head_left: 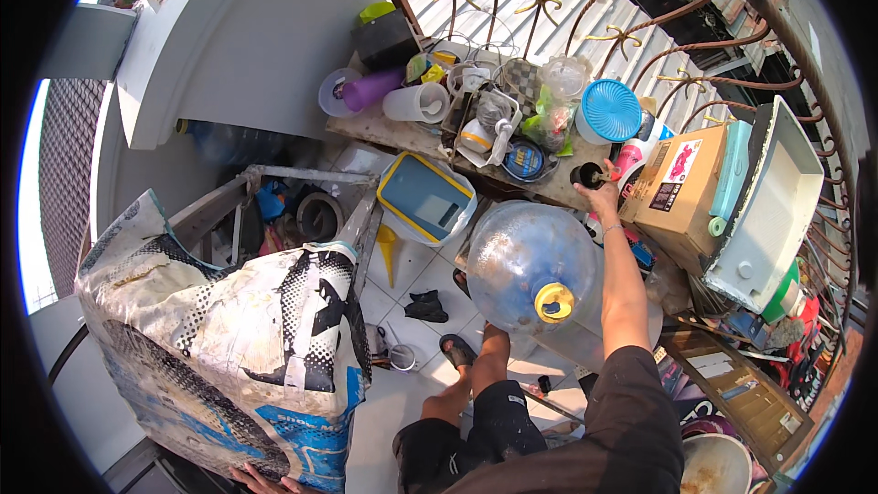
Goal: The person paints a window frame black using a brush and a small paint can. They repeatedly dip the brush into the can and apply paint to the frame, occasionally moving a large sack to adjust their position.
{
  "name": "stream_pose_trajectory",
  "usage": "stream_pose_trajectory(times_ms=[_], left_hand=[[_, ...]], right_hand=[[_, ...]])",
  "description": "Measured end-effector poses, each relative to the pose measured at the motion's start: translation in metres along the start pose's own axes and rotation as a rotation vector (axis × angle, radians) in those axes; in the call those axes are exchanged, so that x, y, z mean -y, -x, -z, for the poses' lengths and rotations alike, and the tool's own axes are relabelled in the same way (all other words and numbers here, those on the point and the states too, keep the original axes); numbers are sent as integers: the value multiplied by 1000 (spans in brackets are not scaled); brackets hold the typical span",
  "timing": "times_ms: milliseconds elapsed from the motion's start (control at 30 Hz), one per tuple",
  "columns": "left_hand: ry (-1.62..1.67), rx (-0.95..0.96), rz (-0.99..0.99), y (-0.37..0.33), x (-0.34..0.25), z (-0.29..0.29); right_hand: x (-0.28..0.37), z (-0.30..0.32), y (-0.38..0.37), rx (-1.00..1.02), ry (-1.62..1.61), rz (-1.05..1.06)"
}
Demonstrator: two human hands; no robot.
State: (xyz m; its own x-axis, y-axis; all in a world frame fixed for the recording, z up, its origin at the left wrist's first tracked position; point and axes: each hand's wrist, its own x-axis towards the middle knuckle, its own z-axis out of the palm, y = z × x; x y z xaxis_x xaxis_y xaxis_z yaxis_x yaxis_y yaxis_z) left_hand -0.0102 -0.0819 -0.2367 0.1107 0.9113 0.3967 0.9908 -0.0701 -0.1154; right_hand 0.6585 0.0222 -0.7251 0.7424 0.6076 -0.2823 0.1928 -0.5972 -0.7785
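Observation:
My right hand (599, 190) reaches out to the shelf with its fingers closed round a small black round thing (587, 175), cup-like in shape. Just beyond it stand a clear tub with a ribbed blue lid (611, 110) and a pink-and-white bottle (631, 157). Under my right forearm is a large clear bluish water jug (526, 261) with a yellow ring at its mouth. At the lower edge, the fingers of my left hand (265, 480) lie stretched against a big worn white, black and blue sack (229, 348). The rest of that hand is cut off.
Cups, jars and small parts crowd the stone shelf (366, 133) ahead, below a curved metal railing (631, 32). A cardboard box (665, 183) and a pale plastic basin (773, 210) fill the right side. A yellow-rimmed bin (425, 197) stands on the tiles near a yellow funnel (388, 247).

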Motion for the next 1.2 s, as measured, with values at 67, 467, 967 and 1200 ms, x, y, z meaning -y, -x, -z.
stream_pose_trajectory(times_ms=[67,467,967,1200], left_hand=[[11,24,6,3,7,-3],[-40,-13,138,4,4,21],[-17,213,362,-10,1,3],[243,38,379,-3,2,14]], right_hand=[[-8,-1,-11,-22,37,0],[44,29,22,-39,-75,210],[271,146,157,-67,132,826],[410,139,228,111,-115,1016]])
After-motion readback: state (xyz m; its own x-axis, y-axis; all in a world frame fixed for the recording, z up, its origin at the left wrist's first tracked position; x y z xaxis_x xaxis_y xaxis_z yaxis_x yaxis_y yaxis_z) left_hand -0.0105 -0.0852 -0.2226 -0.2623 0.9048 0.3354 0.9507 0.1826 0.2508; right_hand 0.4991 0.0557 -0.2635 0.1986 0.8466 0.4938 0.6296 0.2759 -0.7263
